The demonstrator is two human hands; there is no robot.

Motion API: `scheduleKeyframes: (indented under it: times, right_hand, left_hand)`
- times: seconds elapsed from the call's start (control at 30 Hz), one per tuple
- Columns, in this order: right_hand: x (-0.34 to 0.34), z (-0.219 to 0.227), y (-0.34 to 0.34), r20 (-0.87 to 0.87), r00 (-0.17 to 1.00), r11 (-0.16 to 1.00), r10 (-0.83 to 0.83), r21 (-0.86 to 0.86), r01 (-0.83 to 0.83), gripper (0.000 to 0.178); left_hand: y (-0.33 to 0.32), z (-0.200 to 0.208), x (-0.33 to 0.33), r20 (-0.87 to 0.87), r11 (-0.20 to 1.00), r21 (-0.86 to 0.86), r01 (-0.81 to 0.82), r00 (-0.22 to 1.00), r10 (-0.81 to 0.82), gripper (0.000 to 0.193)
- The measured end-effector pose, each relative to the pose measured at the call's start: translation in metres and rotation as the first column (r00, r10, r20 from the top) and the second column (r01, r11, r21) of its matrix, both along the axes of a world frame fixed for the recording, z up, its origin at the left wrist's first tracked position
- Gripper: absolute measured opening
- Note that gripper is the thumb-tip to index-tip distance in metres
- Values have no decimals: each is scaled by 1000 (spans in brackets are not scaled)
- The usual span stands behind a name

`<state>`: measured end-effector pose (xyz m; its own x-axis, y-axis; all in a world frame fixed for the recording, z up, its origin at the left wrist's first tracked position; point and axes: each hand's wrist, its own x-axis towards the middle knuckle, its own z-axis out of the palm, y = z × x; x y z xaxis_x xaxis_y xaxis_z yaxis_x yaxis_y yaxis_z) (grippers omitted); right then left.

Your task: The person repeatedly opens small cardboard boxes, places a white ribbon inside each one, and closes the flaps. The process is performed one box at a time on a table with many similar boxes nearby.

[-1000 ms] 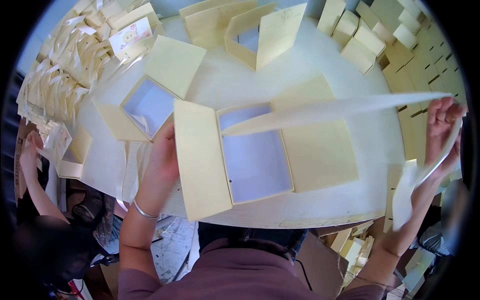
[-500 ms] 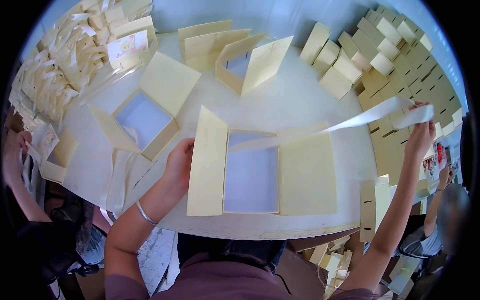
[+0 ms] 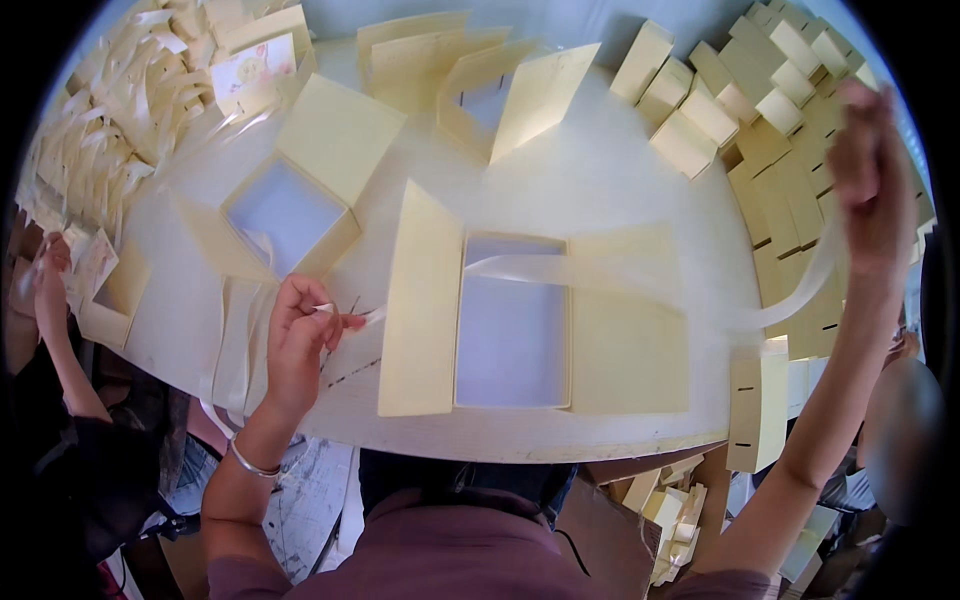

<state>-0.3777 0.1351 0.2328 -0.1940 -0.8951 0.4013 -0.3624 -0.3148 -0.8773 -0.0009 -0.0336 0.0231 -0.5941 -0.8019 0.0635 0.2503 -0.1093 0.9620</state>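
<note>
In front of me lies an open cream gift box point(image 3: 512, 330), its two flaps spread left and right around a pale lining. A white ribbon point(image 3: 520, 268) crosses the box opening and trails over the right flap. My left hand point(image 3: 298, 335) is beside the left flap, fingers closed on a short end of ribbon at that flap's outer side. Raised at the far right, my right hand point(image 3: 872, 180) is blurred but looks closed, with the slack ribbon rising to it in a curve.
Another open box point(image 3: 285, 215) with ribbons stands left; more open boxes point(image 3: 545, 100) are behind. Ribboned boxes point(image 3: 110, 130) pile up at the far left, stacked boxes point(image 3: 790, 190) at the right. A co-worker's hand point(image 3: 52, 265) is at the left edge.
My left hand has left the flap's edge, moved left and pinched a ribbon end. My right hand has risen, and the ribbon, taut before, now sags.
</note>
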Motion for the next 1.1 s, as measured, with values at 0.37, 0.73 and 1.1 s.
scheduleKeyframes:
  times: [0.37,0.73,1.1]
  right_hand:
    - [135,-140,-41,-386,834,699,395,715,0,10]
    - [150,-166,-46,-551,641,733,535,680,-27,21]
    - [154,-167,-44,-562,696,791,446,612,-13,21]
  left_hand:
    - [23,7,-26,445,782,-451,430,868,-221,34]
    - [26,-3,-35,534,635,-597,490,833,-140,29]
    - [26,-9,-33,573,551,-658,513,816,-75,25]
